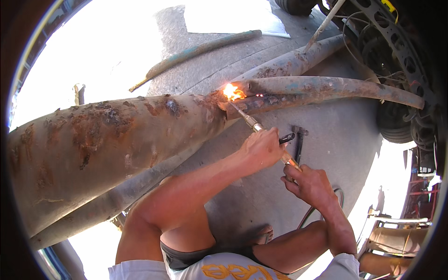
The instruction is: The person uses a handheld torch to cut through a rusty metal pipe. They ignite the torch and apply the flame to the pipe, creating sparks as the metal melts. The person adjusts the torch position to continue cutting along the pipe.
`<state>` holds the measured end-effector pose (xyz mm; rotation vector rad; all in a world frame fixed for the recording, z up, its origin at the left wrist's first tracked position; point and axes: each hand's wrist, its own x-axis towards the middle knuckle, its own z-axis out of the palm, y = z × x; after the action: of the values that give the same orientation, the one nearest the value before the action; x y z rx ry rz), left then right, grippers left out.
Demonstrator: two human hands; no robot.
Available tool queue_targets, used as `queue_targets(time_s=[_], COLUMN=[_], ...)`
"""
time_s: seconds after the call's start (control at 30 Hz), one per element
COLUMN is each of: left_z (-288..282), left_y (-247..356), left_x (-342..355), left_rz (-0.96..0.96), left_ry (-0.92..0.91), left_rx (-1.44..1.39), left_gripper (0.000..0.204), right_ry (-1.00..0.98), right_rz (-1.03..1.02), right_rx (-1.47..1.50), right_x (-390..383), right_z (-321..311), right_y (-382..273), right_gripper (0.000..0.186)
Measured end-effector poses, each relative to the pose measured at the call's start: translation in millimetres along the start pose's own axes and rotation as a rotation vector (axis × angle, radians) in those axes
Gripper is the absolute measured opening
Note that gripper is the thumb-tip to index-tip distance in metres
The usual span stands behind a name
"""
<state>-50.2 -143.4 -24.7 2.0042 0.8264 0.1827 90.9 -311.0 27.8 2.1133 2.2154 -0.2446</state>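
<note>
My left hand (262,148) is closed round the body of a gas torch (252,122), just behind its metal neck. A short black piece (286,138) sticks out beside that hand; I cannot tell whether it belongs to the torch. My right hand (310,185) wraps the torch's rear end, lower and to the right. Bright orange flame (232,92) burns at the tip, against the end of a thick rusty pipe (116,135). There it meets a thinner, curved pipe (322,85) running off to the right. The glare hides the exact joint.
A hammer (299,142) lies on the concrete floor beyond my hands. Another long pipe (196,49) and a white sheet (233,17) lie farther off. At the right stands a dark metal frame (406,56) with tyres (396,126). A hose (339,198) loops by my right forearm.
</note>
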Motion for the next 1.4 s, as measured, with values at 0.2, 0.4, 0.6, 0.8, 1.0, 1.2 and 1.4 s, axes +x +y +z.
queue_targets(time_s=[0.2,0.4,0.6,0.8,1.0,1.2,1.4], left_z=[-4.4,-6.8,-3.2,-1.3,-3.7,-6.7,-7.9], left_y=[2.6,0.3,-3.5,-4.1,-2.0,3.6,6.8], left_x=[1.7,3.1,5.3,4.3,2.9,0.0,-0.7], left_rz=[-0.062,-0.042,-0.033,-0.026,-0.015,-0.041,-0.077], left_ry=[-0.033,-0.061,-0.069,-0.062,-0.073,-0.066,-0.083], left_rx=[-0.060,-0.058,-0.033,-0.027,-0.003,-0.023,-0.013], left_gripper=[0.036,0.032,0.035,0.035,0.036,0.030,0.032], right_ry=[-0.018,-0.079,-0.076,-0.040,-0.073,-0.071,-0.064], right_rz=[-0.003,0.018,0.022,0.002,0.022,0.008,-0.006], right_rx=[-0.024,-0.001,-0.015,-0.013,0.002,0.030,0.040], right_x=[3.0,4.0,3.6,2.8,3.2,3.8,4.0], right_z=[3.7,8.1,12.2,13.7,9.9,8.8,8.8], right_y=[0.8,0.9,0.4,-0.5,-3.8,-6.9,-8.4], right_gripper=[0.023,0.023,0.025,0.025,0.022,0.021,0.023])
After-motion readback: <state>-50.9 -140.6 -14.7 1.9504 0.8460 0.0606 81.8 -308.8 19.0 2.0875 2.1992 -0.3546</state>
